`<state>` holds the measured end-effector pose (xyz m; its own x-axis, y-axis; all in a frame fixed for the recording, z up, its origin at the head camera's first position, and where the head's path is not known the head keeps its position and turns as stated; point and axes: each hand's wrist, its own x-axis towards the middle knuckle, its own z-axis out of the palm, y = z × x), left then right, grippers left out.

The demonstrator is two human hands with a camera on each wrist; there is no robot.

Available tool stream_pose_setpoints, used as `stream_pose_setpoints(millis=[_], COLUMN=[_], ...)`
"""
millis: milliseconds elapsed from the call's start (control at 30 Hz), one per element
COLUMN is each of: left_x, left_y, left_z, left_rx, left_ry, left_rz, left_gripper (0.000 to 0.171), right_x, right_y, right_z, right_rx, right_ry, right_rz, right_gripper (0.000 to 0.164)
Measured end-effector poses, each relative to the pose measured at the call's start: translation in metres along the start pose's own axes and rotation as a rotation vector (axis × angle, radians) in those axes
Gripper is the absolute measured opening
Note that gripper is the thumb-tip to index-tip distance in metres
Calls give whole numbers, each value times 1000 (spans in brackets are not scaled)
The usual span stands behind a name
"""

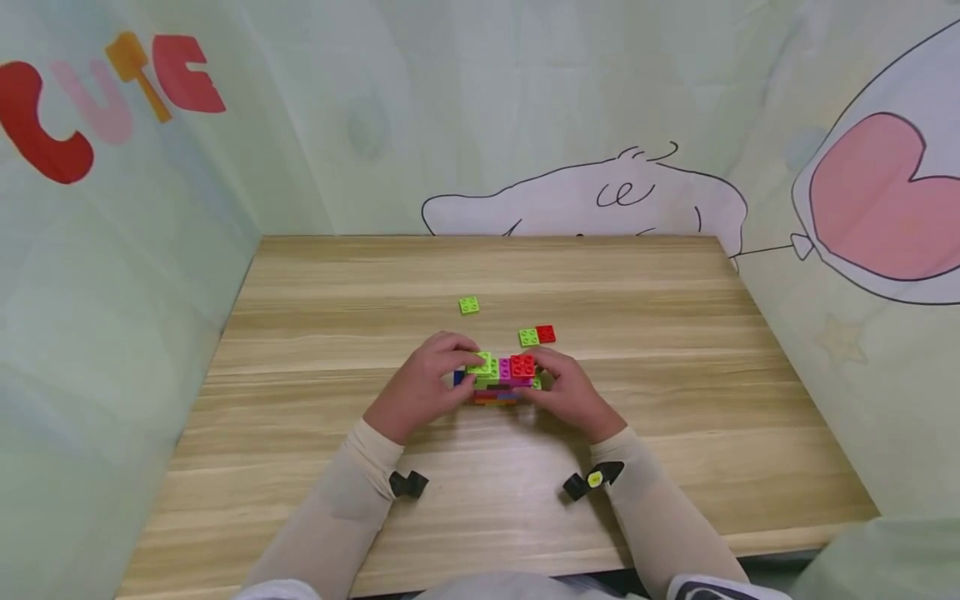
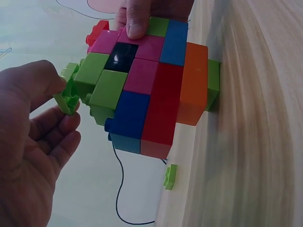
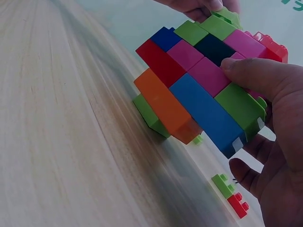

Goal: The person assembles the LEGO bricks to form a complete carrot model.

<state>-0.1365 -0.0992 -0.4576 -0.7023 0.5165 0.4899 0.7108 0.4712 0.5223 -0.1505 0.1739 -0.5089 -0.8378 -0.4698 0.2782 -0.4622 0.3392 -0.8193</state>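
Observation:
A many-coloured structure of toy building bricks (image 2: 161,90) stands on the table between the hands. In the left wrist view its face shows lime, pink, black, blue, red and orange bricks, narrowing to a green brick (image 2: 214,85) at the table. The left hand (image 1: 427,383) pinches a thin lime brick (image 2: 70,87) at the structure's upper left; whether it is fully pressed on cannot be told. With the thumb on a pink brick, the right hand (image 1: 573,394) grips the structure's right side, its other fingers partly hidden behind. A thin red brick (image 1: 522,366) sits on top at the right.
Behind the structure, a loose thin lime brick (image 1: 468,305) lies on the wooden table (image 1: 315,292). Nearer, another lime brick (image 1: 528,337) touches a red one (image 1: 546,333). Printed cloth walls (image 1: 360,125) border the table's back and sides.

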Motion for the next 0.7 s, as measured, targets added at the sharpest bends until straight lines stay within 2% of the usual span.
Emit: stream_pose_setpoints(millis=[233, 700], left_x=[-3, -4], left_y=[2, 1], left_z=[-3, -1], left_rx=[9, 30], left_ry=[13, -11], left_rz=[10, 13], left_gripper=[21, 20], right_x=[1, -1], right_y=[0, 0], right_z=[1, 2], right_rx=[-4, 10], right_ry=[-7, 1], right_rz=[-17, -14], right_gripper=[38, 38])
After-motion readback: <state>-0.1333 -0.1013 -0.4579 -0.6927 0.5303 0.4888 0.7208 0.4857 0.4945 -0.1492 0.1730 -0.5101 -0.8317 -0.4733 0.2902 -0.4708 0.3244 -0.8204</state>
